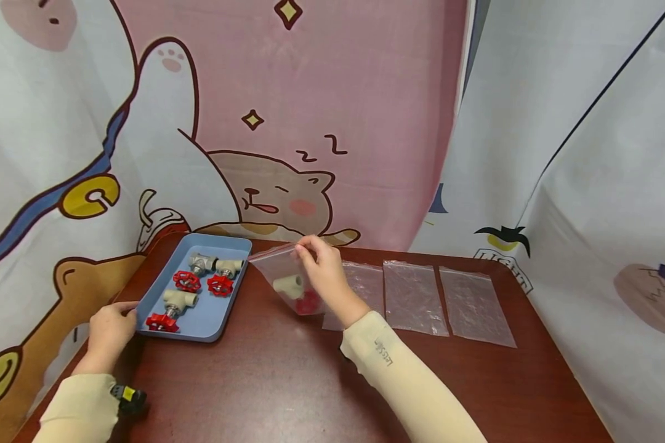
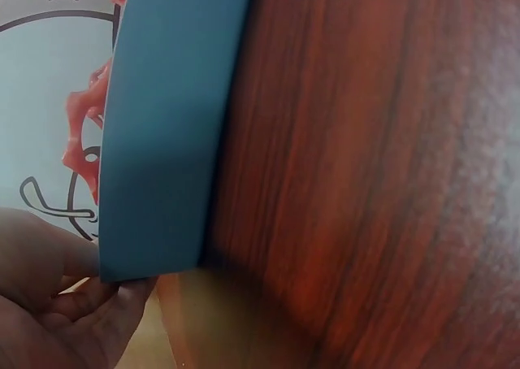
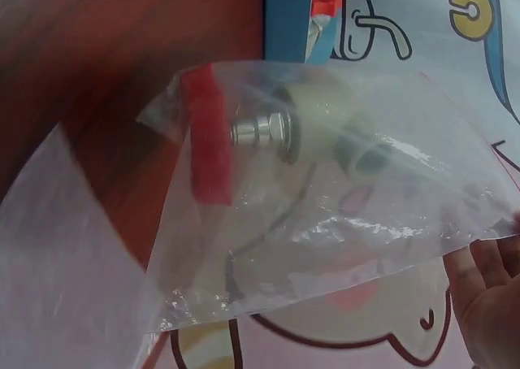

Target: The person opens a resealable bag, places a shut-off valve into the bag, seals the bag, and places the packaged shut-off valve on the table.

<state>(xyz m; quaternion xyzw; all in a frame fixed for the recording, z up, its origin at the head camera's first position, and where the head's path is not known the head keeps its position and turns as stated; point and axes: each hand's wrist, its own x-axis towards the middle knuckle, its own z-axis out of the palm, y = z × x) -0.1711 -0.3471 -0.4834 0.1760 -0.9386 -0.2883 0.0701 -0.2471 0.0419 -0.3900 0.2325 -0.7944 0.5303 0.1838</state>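
My right hand (image 1: pixel 327 274) pinches the top edge of a clear zip-lock bag (image 1: pixel 274 263), lifted and tilted above the table. Inside that bag is a valve (image 3: pixel 321 121) with a beige body, metal stem and red handwheel. At the left, my left hand (image 1: pixel 111 329) grips the near left corner of a blue tray (image 1: pixel 205 323), thumb at the rim and fingers against the outside. Three valves with red handwheels lie in the tray: one beige valve (image 1: pixel 178 301) near the front, another beige valve (image 1: pixel 228 271) and a metal-bodied valve (image 1: pixel 199 263) further back.
Three flat clear bags lie in a row on the right: a left bag (image 1: pixel 362 286) partly behind my right arm, a middle bag (image 1: pixel 415 298) and a right bag (image 1: pixel 476 304). Printed cloth (image 1: pixel 366 123) hangs behind the brown table (image 1: pixel 266 381).
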